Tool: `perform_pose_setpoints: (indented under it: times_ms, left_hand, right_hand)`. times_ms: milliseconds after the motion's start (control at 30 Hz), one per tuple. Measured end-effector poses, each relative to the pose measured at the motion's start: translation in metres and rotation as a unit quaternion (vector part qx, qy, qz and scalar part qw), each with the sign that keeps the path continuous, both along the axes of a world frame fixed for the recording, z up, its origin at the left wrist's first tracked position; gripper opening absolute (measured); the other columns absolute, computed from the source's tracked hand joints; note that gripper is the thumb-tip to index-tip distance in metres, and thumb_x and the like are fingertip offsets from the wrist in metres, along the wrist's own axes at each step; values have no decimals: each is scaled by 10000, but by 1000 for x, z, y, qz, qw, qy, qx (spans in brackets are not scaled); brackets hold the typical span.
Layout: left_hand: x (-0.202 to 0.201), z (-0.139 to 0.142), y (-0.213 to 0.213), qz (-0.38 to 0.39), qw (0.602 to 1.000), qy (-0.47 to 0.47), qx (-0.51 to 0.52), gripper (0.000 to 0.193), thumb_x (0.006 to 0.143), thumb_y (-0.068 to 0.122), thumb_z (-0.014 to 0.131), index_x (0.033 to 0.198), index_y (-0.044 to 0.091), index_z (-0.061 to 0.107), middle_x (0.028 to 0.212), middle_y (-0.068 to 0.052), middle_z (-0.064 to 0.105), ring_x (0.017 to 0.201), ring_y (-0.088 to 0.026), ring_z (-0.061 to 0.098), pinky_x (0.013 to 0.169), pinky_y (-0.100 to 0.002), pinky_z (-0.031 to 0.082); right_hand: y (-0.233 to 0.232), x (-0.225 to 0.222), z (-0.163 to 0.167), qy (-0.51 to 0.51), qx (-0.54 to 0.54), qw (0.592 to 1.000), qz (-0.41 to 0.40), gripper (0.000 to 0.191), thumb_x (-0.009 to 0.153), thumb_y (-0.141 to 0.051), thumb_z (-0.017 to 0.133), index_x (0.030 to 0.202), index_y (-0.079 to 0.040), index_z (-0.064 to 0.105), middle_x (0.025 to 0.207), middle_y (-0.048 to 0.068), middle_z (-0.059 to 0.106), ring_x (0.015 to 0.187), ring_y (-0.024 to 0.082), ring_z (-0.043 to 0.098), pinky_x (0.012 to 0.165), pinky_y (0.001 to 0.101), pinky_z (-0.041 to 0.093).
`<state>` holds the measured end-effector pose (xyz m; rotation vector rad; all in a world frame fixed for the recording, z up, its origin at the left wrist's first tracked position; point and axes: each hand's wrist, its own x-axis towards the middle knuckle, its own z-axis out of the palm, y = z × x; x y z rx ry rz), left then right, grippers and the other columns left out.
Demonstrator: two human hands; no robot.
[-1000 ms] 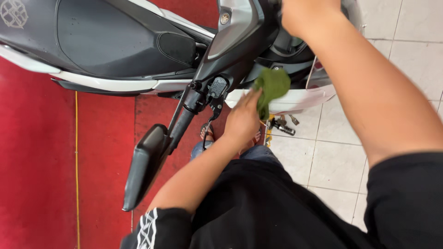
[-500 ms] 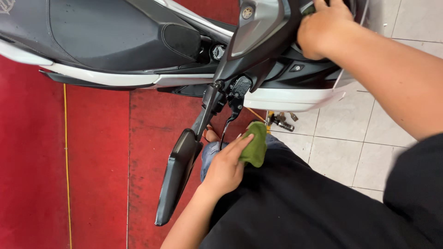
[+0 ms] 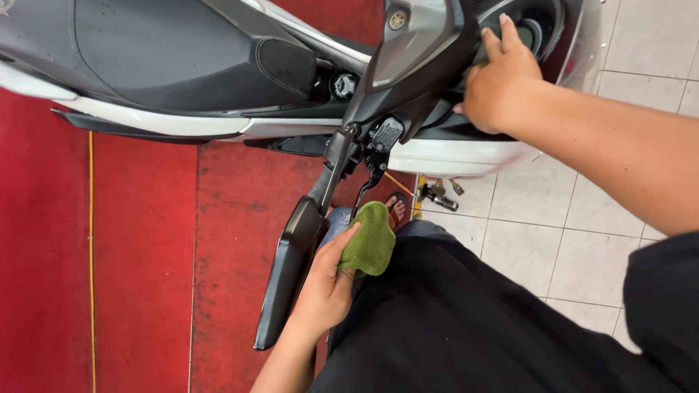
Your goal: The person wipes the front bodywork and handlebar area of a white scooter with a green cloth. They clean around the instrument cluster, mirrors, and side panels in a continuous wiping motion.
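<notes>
Cloth (image 3: 369, 247): soft, light, bunches easily; pinch a fold.
Left hand (image 3: 328, 284): closed round the cloth, mirror (image 3: 291, 269) just beside.
Right hand (image 3: 502, 80): open, flat on the dash (image 3: 535, 29).

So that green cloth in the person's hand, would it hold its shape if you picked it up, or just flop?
The green cloth would probably flop: it bunches into a soft lump in the left hand with no stiff edge. It looks light, since fingertips alone seem to hold it. Its fuzzy, towel-like surface suggests it is unlikely to slip.
</notes>
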<state>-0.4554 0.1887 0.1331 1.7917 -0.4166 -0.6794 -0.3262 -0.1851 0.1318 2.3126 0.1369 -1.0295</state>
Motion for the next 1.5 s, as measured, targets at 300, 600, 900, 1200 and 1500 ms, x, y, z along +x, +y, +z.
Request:
perform_pose_setpoints:
  times_ms: [300,600,900,1200,1500]
  left_hand:
    - [-20,-9,15,47,990,105,-76,536,1000,-54,447,1525,52,426,1521,-178,489,1443,-281,462,1190,-372,341]
    - [-27,-7,25,81,993,81,14,557,966,-33,482,1506,103,486,1478,-172,546,1386,-274,532,1144,-354,404]
    - [-41,-10,23,75,994,70,-20,547,955,-56,498,1490,53,492,1462,-179,563,1386,-290,538,1152,-367,386]
    - [-22,-9,7,22,999,-28,-39,547,908,-64,544,1447,27,542,1367,-214,650,1277,-336,647,1077,-377,486]
    - [-23,-8,9,10,998,-48,-35,564,885,-71,550,1440,29,548,1372,-229,644,1284,-365,640,1080,-383,484]
  right_hand:
    - [-31,18,9,-15,-88,996,12,497,977,-362,533,1437,-192,616,1577,8,509,1550,307,278,1182,475,205]
    - [-63,17,-50,-254,-77,952,149,692,888,-283,520,1563,-131,542,1621,38,456,1421,242,413,1069,457,299]
    - [-40,17,-37,-37,7,996,-86,487,965,-352,531,1423,-230,640,1724,99,187,1602,360,91,1195,625,78]
    - [-15,3,-9,-101,120,977,-143,546,991,-519,492,1399,-197,658,1701,125,206,1582,390,53,1189,667,6]
    - [-22,19,68,-265,215,859,-381,276,1014,-165,557,1187,-36,730,1073,263,767,954,427,766,766,521,592]
